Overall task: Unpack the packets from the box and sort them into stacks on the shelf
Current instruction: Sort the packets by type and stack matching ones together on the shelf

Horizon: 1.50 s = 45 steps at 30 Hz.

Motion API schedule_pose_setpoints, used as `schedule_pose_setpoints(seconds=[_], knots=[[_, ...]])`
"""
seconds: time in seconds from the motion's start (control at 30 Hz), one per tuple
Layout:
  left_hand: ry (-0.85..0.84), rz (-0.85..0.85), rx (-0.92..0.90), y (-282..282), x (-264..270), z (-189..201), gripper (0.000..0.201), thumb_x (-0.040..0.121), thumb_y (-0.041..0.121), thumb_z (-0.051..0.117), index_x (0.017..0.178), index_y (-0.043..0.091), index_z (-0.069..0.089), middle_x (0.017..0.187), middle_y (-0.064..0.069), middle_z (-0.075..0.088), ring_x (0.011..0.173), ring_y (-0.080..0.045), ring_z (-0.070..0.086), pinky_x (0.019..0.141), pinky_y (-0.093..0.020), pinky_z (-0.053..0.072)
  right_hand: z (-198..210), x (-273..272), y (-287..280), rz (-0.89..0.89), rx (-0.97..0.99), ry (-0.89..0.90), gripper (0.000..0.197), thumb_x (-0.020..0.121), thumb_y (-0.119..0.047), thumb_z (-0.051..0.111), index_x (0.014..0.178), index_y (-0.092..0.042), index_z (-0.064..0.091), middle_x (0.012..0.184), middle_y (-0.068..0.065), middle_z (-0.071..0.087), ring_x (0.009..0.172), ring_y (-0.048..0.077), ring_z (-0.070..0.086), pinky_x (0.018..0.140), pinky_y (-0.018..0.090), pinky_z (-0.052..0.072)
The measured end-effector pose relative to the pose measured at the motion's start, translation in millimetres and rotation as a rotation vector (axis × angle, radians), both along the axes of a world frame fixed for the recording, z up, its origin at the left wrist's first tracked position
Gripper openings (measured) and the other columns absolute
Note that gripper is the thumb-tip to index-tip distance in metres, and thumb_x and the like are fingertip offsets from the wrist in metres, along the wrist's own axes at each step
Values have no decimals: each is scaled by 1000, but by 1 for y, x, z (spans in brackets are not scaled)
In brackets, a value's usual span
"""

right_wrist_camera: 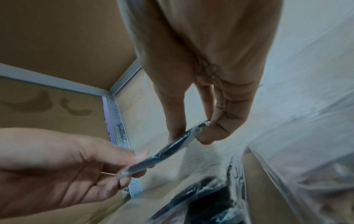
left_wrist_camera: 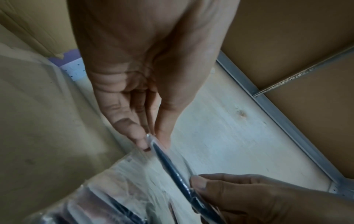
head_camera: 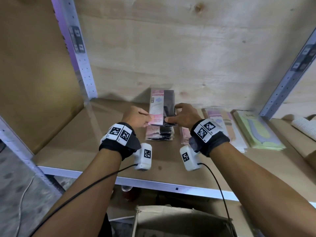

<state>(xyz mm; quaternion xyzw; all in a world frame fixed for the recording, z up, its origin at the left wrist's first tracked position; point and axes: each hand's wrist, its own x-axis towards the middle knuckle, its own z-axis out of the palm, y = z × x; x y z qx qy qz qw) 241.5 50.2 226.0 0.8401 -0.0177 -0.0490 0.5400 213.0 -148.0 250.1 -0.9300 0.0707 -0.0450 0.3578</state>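
Both hands pinch one packet by its side edges, left hand at 9 o'clock, right hand at 3, just above its stack on the shelf. It looks light, thin, floppy and slick-wrapped; edge grips suit it.

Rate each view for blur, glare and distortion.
Head view: wide-angle bending of the shelf posts, edges smeared, the held packet readable. Left wrist view: the left hand fills the frame; the plastic stack is glary and blurred. Right wrist view: soft throughout, with sheen on the wrapped packets.
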Motion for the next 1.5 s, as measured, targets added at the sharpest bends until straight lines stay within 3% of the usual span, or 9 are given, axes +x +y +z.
schedule_pose_setpoints(seconds=[0.2, 0.47, 0.6, 0.73, 0.97, 1.1, 1.17, 1.3, 1.5], knots=[[32, 45, 78, 5, 3, -13, 19, 84, 10, 79, 100, 1, 76, 89, -16, 76, 58, -16, 65, 71, -28, 59, -10, 9, 16, 44, -100, 112, 58, 72, -33, 86, 118, -2, 67, 120, 11, 70, 106, 24, 65, 66, 22, 46], [127, -1, 109, 6, 8, -22, 21, 83, 11, 80, 100, 1, 76, 96, -17, 77, 67, -22, 70, 79, -35, 63, -15, 15, 20, 40, -170, 228, 52, 72, -30, 86, 112, -1, 68, 109, 11, 71, 91, 21, 64, 71, 29, 51], [109, 2, 121, 4, 10, -23, 21, 83, 13, 80, 100, 2, 76, 85, -13, 75, 53, -13, 66, 56, -21, 58, -14, 18, 21, 36, -200, 223, 44, 83, -38, 75, 108, -2, 67, 105, 11, 71, 89, 22, 65, 62, 24, 48], [104, 4, 129, 2, 10, -24, 20, 82, 14, 82, 97, 2, 76, 90, -12, 77, 50, -8, 67, 49, -16, 55, -15, 21, 24, 22, -217, 232, 42, 88, -35, 69, 111, 0, 65, 106, 13, 71, 96, 26, 68, 73, 28, 54], [180, -41, 37, -1, 10, -27, 12, 85, 7, 78, 86, 10, 66, 106, -17, 74, 97, -33, 74, 89, -47, 60, -18, 24, 22, 3, -155, 288, 42, 89, -31, 69, 116, 0, 62, 110, 15, 70, 95, 26, 68, 72, 31, 54], [226, -86, -84, -3, 11, -29, 24, 91, -1, 69, 114, 3, 65, 116, -18, 71, 88, -27, 73, 81, -42, 63, -20, 26, 24, -32, -157, 244, 40, 94, -33, 61, 116, 1, 63, 112, 17, 69, 101, 31, 68, 85, 37, 58], [229, -89, -90, -4, 12, -28, 23, 92, 5, 68, 114, 5, 67, 107, -14, 74, 79, -21, 73, 70, -35, 63, -20, 25, 26, -38, -184, 239, 36, 93, -28, 64, 115, 1, 63, 111, 16, 70, 100, 29, 68, 75, 32, 56], [175, -61, -34, -7, 15, -29, 20, 88, 19, 76, 104, 8, 72, 106, -13, 76, 99, -29, 74, 90, -45, 60, -19, 27, 30, -35, -232, 242, 26, 90, -21, 68, 106, -1, 66, 108, 15, 70, 86, 25, 63, 51, 24, 41], [69, -68, 158, -11, 17, -30, 25, 84, 23, 80, 103, 8, 75, 108, -11, 76, 101, -29, 72, 92, -46, 58, -25, 29, 31, -101, -194, 215, 23, 88, -17, 70, 106, -7, 60, 114, 14, 67, 98, 27, 64, 79, 29, 52]])
